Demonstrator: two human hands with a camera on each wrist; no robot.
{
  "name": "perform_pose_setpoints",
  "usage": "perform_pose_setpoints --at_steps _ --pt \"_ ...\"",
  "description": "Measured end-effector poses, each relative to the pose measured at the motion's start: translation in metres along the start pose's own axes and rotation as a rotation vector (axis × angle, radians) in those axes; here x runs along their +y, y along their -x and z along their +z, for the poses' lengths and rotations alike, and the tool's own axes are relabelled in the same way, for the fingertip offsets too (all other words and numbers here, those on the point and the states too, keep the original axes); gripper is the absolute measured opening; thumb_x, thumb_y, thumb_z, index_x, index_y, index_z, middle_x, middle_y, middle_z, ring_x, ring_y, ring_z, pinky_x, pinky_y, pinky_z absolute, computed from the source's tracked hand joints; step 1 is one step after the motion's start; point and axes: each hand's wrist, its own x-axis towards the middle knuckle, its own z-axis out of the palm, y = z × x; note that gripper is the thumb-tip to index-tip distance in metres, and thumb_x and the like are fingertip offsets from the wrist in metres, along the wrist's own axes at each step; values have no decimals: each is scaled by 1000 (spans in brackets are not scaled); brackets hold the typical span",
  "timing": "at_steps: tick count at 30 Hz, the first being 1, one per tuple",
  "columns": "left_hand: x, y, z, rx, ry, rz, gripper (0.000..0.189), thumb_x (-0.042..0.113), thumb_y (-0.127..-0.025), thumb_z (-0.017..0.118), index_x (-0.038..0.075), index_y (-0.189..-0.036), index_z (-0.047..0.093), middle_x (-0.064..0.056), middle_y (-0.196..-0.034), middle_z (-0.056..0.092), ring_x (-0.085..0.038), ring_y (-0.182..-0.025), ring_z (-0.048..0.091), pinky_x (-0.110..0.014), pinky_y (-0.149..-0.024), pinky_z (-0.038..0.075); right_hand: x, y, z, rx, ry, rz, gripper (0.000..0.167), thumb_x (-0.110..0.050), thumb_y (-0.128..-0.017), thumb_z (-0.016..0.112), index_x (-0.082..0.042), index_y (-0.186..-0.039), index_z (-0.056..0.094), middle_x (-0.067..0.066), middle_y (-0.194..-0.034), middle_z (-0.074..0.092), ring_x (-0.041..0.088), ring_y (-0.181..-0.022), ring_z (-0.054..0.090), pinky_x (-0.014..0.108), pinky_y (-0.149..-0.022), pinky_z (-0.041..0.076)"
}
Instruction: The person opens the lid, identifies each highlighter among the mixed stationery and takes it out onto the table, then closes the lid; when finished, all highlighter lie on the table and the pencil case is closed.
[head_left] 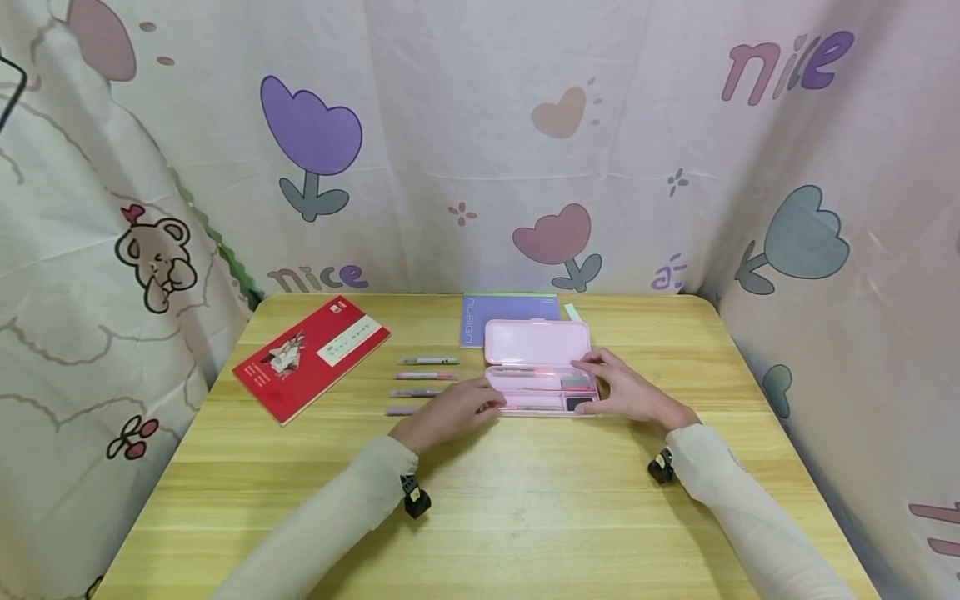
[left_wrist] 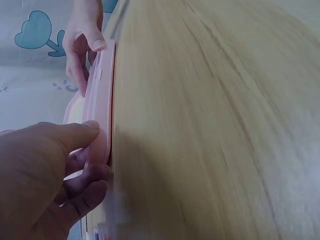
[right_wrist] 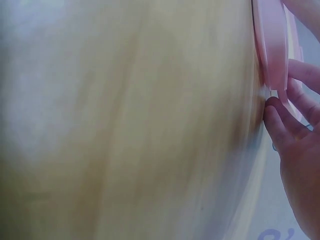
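An open pink pencil case lies on the table with its lid folded back, away from me. My left hand grips its left end; in the left wrist view the thumb presses the front wall, with fingers curled round the end. At the opposite end my right hand holds the case between a thumb near the front corner and fingers at the back. Inside are slim pens, a dark block in a small right compartment, and a grey-and-red piece behind it.
Several pens, among them a green-tipped one, lie in a column left of the case. A red booklet lies farther left. Behind the case are a blue-purple notebook and a pale strip. Printed curtains surround the wooden table.
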Motion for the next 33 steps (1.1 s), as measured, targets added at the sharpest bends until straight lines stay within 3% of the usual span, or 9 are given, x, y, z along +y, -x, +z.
perform_pose_setpoints --at_steps 9,15,19,24,31,33 --pt "10 -4 2 5 -9 -61 23 17 -111 58 10 -124 76 -3 -117 66 -14 -101 60 -32 -93 57 2 -1 1 -8 -4 16 95 -54 -87 90 -11 -163 51 12 -159 43 35 -148 41 65 -128 33" --pt "9 -3 1 35 85 -106 16 16 -108 65 13 -119 75 1 -117 66 -12 -105 62 -33 -98 57 3 -1 2 -6 -4 19 95 -54 -87 90 -11 -163 51 12 -160 42 35 -148 40 66 -128 33" --pt "5 2 -3 71 137 -125 17 19 -109 68 14 -123 76 2 -115 68 -11 -102 62 -32 -93 58 2 -1 1 -3 -3 14 95 -55 -87 90 -11 -163 51 12 -159 43 35 -147 41 66 -128 33" --pt "-3 18 -14 132 164 -149 19 23 -107 72 16 -125 77 2 -121 68 -11 -103 64 -33 -93 59 1 -1 0 0 0 4 96 -55 -87 89 -10 -163 51 13 -159 43 35 -146 42 66 -127 35" --pt "-28 59 -29 211 228 -228 22 28 -104 77 25 -126 79 1 -147 67 -17 -124 65 -44 -106 59 0 -1 0 6 6 -3 96 -53 -87 90 -9 -162 51 13 -158 44 34 -145 43 64 -126 36" --pt "-34 72 -31 222 238 -256 25 33 -103 78 29 -127 79 6 -142 68 -15 -119 64 -41 -102 59 1 -1 0 3 9 -3 95 -53 -87 90 -8 -162 51 14 -158 44 35 -145 43 65 -126 36"
